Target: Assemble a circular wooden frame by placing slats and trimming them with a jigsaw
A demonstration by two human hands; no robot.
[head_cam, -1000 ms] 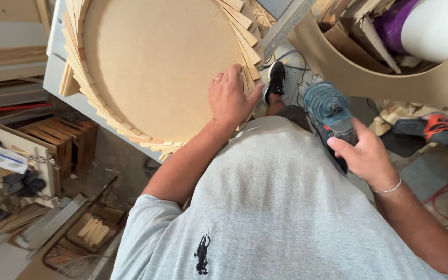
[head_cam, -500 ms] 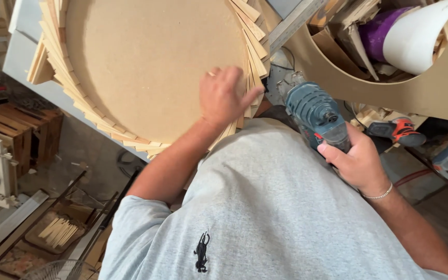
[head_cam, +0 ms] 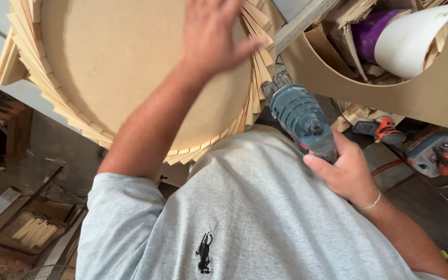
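Firmly, my right hand (head_cam: 344, 171) clenches the blue power drill (head_cam: 301, 116); my left hand (head_cam: 216, 33) lies flat, fingers spread, on the round fibreboard disc (head_cam: 115, 67).

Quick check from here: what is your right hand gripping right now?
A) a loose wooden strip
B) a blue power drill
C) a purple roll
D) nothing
B: the right hand is closed around the handle of the blue power drill, whose nose points at the rim of the round wooden panel, where the left hand rests.

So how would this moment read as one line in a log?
left hand: flat on round board | right hand: gripping blue power tool | tool tip at wooden strips on board's edge
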